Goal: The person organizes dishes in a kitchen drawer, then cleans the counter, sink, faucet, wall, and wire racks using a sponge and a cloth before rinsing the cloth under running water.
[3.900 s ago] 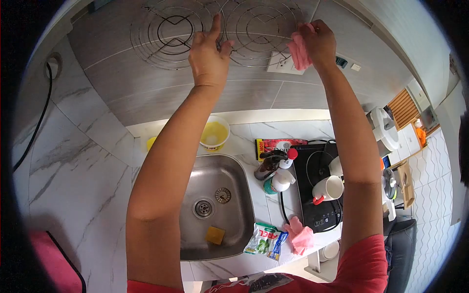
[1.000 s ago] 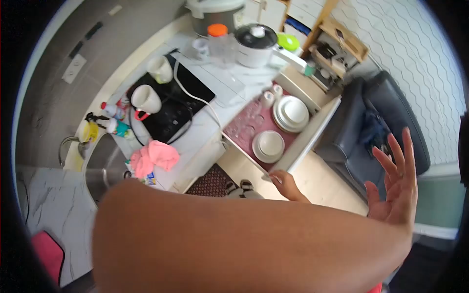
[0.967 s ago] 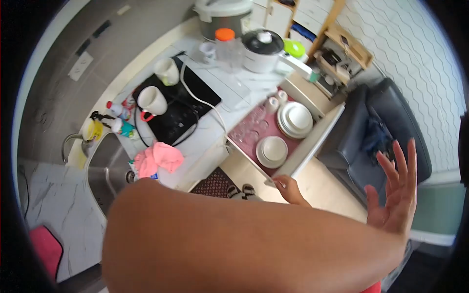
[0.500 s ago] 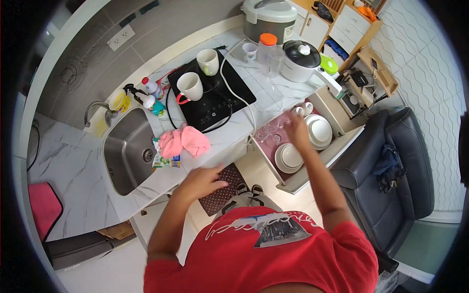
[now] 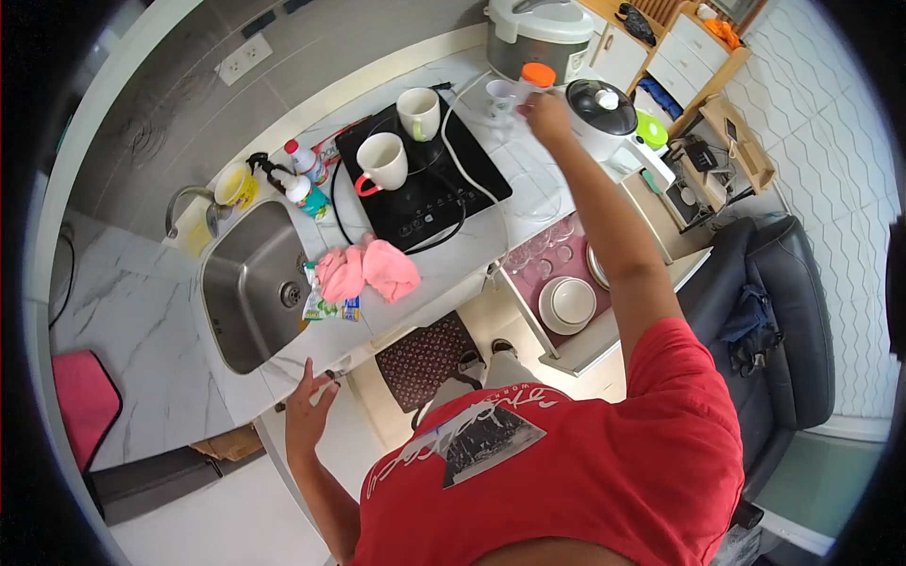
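Note:
My right hand (image 5: 547, 117) is over the back of the counter, beside a clear jar with an orange lid (image 5: 538, 75) and a patterned white cup (image 5: 500, 98). Its fingers are curled, and what they hold is hidden behind the hand. My left hand (image 5: 307, 410) is open with fingers apart, near the counter's front edge below the sink. Under my right forearm, a pulled-out drawer (image 5: 604, 354) holds stacked white bowls (image 5: 568, 304) and several clear glasses (image 5: 543, 250).
Two mugs (image 5: 382, 162) stand on the black induction cooktop (image 5: 425, 212). Pink cloth (image 5: 368, 272) lies beside the steel sink (image 5: 247, 283). A white pot (image 5: 601, 118) and rice cooker (image 5: 538, 42) are at the back right. A black chair (image 5: 783, 311) stands right of the drawer.
My right hand has moved from inside the drawer up to the counter by the orange-lidded jar. My left hand has moved left and down, its fingers spreading.

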Action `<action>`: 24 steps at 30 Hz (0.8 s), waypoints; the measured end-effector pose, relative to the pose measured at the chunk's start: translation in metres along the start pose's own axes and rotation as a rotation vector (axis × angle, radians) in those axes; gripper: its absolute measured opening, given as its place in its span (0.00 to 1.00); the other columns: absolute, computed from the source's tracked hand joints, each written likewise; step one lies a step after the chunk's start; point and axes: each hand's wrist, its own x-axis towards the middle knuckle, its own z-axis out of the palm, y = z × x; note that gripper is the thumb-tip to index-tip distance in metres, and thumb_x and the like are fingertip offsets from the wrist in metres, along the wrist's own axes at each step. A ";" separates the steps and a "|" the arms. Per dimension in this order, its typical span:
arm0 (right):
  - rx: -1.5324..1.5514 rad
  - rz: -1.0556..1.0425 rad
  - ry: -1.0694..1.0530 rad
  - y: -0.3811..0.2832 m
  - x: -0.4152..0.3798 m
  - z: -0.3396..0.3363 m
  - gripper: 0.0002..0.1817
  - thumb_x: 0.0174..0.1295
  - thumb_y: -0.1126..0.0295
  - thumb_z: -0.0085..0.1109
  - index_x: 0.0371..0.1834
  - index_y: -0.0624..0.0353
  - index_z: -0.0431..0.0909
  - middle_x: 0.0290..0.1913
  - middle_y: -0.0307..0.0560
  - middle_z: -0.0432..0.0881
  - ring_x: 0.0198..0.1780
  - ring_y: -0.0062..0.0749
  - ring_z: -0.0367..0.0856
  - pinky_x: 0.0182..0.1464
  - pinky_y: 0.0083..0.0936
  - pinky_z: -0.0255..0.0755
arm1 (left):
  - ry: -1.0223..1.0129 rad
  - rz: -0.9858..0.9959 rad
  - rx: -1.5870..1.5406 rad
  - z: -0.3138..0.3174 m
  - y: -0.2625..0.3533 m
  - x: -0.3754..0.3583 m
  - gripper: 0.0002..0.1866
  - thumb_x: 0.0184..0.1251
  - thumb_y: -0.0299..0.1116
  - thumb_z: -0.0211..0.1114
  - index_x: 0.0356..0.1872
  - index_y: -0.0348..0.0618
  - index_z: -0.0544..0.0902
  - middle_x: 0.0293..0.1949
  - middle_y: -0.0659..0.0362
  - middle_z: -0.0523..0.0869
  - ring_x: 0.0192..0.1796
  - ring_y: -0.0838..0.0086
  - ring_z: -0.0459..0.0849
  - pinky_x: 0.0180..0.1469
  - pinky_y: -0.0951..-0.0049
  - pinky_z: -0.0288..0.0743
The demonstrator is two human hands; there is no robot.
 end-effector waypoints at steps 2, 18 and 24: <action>0.065 -0.018 -0.037 -0.024 0.009 0.005 0.10 0.48 0.63 0.63 0.26 0.59 0.80 0.31 0.55 0.80 0.39 0.50 0.76 0.41 0.40 0.71 | -0.024 -0.007 0.017 0.005 -0.005 0.000 0.34 0.58 0.37 0.64 0.65 0.42 0.60 0.42 0.51 0.83 0.46 0.66 0.80 0.51 0.69 0.71; 0.417 -0.193 -0.210 0.036 -0.080 -0.133 0.16 0.52 0.60 0.62 0.38 0.59 0.80 0.43 0.55 0.77 0.49 0.50 0.74 0.53 0.35 0.68 | -0.382 0.301 0.102 0.124 0.121 0.065 0.35 0.57 0.35 0.64 0.66 0.42 0.60 0.45 0.48 0.81 0.49 0.62 0.79 0.50 0.68 0.71; 0.295 0.305 -0.128 0.202 -0.247 -0.265 0.15 0.54 0.64 0.61 0.42 0.59 0.79 0.41 0.54 0.79 0.41 0.41 0.78 0.45 0.30 0.71 | -0.503 0.431 0.186 0.234 0.206 0.039 0.35 0.58 0.35 0.64 0.66 0.42 0.60 0.45 0.50 0.82 0.49 0.63 0.80 0.52 0.69 0.70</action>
